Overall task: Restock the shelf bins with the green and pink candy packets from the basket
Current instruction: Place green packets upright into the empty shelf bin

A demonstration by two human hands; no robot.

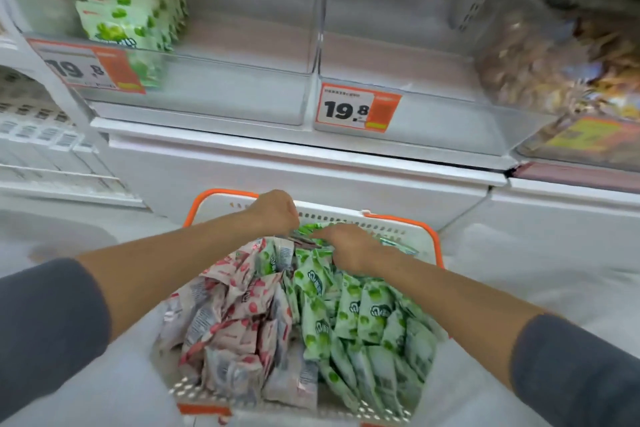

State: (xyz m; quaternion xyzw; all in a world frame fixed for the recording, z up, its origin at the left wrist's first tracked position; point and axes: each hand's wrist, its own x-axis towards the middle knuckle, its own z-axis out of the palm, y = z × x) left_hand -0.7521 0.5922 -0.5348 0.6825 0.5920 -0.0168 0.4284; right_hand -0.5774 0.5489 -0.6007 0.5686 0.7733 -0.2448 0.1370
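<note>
Head view: grabbing step at the basket (420, 231). The right hand (349, 246) grips green packets (367, 315); the left hand (275, 211) is curled, contents unclear. Next, lift them to the upper-left bin (214, 94).

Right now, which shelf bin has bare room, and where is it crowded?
Right bin is bare, between the clear divider and the brown snack bags. Left bin has room right of its green packets. The basket is crowded.

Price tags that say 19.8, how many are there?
2. One orange-and-white paper price tag is on the front of the left clear plastic shelf bin; the other is on the middle bin. A blurred label farther right is unreadable.
</note>
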